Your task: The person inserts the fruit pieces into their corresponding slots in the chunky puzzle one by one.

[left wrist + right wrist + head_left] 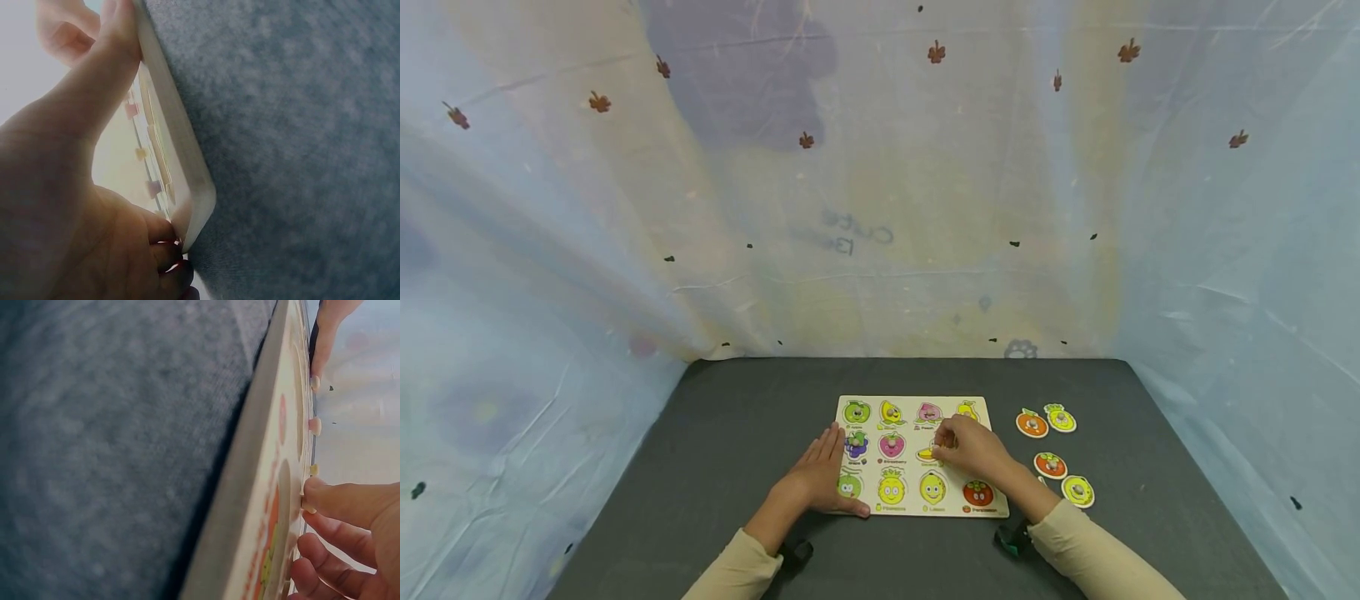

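Note:
A cream wooden fruit puzzle board lies flat on the dark table, with colourful fruit pictures in rows. My left hand rests along its left edge, fingers straight and thumb at the near-left corner. At the banana spot in the middle row, my right hand pinches a small knob between thumb and forefinger. The yellow banana piece shows partly beneath those fingertips; the other fingers hang close over the board. Below the right hand, the red persimmon picture is at the lower right corner.
Right of the board lie loose pieces: an orange one, a yellow one with a green top, a red one with green leaves and a round yellow one. A patterned curtain hangs behind the table.

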Demonstrator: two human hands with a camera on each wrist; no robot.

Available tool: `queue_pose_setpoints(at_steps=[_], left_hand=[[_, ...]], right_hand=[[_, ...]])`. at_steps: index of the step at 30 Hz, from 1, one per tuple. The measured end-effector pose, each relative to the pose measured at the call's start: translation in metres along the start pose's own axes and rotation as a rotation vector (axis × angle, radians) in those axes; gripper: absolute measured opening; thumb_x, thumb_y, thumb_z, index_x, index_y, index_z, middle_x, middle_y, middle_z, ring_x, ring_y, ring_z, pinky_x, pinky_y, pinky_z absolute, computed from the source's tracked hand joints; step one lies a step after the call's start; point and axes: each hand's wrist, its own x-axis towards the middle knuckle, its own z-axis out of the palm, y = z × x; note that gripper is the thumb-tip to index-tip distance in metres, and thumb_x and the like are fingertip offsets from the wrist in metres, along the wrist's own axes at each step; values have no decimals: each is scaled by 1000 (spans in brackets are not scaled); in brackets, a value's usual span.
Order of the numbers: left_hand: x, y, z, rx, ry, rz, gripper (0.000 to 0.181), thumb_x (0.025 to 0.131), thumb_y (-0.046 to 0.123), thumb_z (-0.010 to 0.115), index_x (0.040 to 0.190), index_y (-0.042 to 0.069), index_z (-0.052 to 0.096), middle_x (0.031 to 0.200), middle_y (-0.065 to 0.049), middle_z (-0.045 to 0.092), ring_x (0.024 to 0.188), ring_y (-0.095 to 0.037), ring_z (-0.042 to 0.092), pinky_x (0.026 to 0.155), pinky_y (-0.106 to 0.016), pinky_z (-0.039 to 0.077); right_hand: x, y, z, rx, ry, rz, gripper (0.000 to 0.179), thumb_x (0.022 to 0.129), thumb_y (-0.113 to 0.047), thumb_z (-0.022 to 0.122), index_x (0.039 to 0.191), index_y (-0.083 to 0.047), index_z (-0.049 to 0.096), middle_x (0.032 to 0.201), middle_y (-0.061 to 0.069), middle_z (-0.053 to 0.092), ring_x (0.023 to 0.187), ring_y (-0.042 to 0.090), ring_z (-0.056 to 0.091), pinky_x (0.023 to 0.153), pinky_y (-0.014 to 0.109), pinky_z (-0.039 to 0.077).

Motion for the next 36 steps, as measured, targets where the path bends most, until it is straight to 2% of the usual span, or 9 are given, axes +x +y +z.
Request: queue_pose_setpoints(at_steps=[12, 26, 32, 36], left_hand=[[2, -2, 2, 7, 5, 12, 153, 68, 81, 87, 172, -1, 10, 179, -21, 4, 166, -38, 9, 134, -54, 14], [-3, 3, -5, -6, -5, 5, 150, 70, 77, 89, 171, -2, 11, 179, -22, 4, 166, -39, 8, 134, -54, 14], [-5, 6, -7, -6, -22, 0, 152, 70, 84, 83, 171, -1, 7, 179, -22, 1, 166, -38, 6, 134, -53, 12], [-4, 5, -6, -9, -10, 7, 153, 69, 84, 83, 171, -1, 8, 179, -22, 2, 166, -38, 7, 134, -54, 13]], right_hand=[[-3, 2, 1, -5, 9, 16, 19, 94, -24, 86, 85, -23, 69, 80, -7, 54, 71, 10, 48, 62, 28, 42], [-13, 5, -5, 13, 5, 20, 17, 94, -21, 86, 88, -22, 70, 79, -7, 56, 67, 9, 49, 59, 28, 41], [-19, 6, -9, 1, 21, 52, 18, 93, -22, 87, 86, -22, 70, 77, -9, 56, 66, 8, 50, 59, 29, 42], [-24, 8, -15, 17, 31, 90, 18, 93, -21, 87, 86, -22, 70, 76, -8, 56, 66, 10, 51, 60, 31, 42]])
